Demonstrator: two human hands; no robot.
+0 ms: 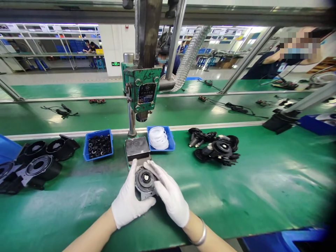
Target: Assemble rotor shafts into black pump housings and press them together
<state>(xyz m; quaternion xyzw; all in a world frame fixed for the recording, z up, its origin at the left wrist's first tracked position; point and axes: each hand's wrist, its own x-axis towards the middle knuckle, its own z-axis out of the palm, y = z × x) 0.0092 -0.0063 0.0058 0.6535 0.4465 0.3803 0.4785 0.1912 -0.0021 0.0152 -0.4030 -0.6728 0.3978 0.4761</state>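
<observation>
Between my hands is a round dark-grey motor housing [146,182] with a small light-coloured centre. My white-gloved left hand [131,197] curls around its left side, with the thumb along the near edge. Against its right and far rim press the fingers of my gloved right hand [170,194]. Just beyond the housing lies the steel block [137,147] on the base of a green hand press [143,89]. The press ram [141,117] hangs above the block with a gap between them. The underside of the housing is hidden.
A blue bin [85,154] of small black rings stands left of the press, another [172,147] with white rings right. Black fan housings [39,168] lie far left; black rotor-like parts [220,148] sit right. Cables [61,111] lie behind. Co-workers [273,63] are across the bench.
</observation>
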